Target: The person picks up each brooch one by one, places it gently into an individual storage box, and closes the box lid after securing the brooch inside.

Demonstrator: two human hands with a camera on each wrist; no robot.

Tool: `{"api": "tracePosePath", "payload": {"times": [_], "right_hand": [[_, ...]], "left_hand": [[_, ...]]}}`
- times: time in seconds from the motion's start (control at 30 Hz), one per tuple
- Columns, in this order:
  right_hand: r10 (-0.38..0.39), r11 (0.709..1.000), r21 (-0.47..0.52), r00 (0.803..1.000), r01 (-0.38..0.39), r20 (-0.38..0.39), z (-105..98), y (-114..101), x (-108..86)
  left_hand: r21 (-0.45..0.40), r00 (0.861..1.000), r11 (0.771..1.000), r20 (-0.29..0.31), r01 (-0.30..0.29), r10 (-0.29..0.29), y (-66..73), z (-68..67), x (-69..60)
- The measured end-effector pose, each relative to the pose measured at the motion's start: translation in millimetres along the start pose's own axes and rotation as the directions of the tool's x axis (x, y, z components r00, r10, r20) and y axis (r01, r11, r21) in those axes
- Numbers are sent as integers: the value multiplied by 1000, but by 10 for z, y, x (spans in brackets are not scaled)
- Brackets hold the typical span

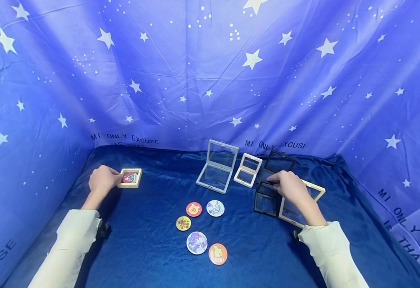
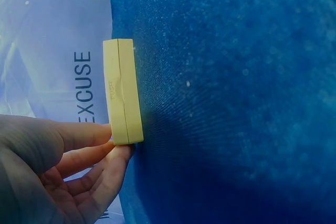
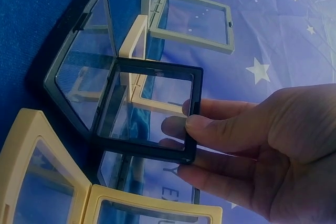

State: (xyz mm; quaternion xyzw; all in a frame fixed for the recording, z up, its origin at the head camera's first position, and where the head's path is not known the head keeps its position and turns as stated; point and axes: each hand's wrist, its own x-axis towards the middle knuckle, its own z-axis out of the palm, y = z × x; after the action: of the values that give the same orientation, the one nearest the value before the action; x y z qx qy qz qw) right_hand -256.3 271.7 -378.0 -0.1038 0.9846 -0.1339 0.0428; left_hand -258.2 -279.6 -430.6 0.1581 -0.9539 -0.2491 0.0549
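Observation:
My left hand [image 1: 102,181] pinches the edge of a small yellow display frame [image 2: 123,93] lying closed on the cloth. A red badge [image 1: 132,177] with a figure shows inside that frame. My right hand [image 1: 297,191] holds the raised half of a small black hinged display frame [image 3: 195,90] between thumb and fingers. The lower half of this black frame stands at an angle to it, with a see-through panel and no badge visible in it. Close beside the right hand is a larger cream frame [image 1: 286,217], opened out and partly covered by the hand.
Behind the small black frame stands a larger black one [image 1: 282,161]. A pink frame [image 1: 247,169] and a grey frame [image 1: 217,165] stand open toward the middle. Several round badges, among them an orange one [image 1: 218,254], lie on the dark blue cloth [image 1: 152,240]. A starry curtain [image 1: 181,72] hangs behind.

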Motion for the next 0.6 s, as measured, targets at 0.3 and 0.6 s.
{"api": "tracePosePath", "payload": {"times": [0.3,0.6], "right_hand": [[-10,1000,-9,999,10,-30,-7,-9,-2],[-70,998,-8,993,70,-98,-51,-81,-7]], "left_hand": [[-2,1000,1000,-6,-5,5,3,17,2],[-5,1000,1000,-4,-12,12,-3,17,-9]]}}
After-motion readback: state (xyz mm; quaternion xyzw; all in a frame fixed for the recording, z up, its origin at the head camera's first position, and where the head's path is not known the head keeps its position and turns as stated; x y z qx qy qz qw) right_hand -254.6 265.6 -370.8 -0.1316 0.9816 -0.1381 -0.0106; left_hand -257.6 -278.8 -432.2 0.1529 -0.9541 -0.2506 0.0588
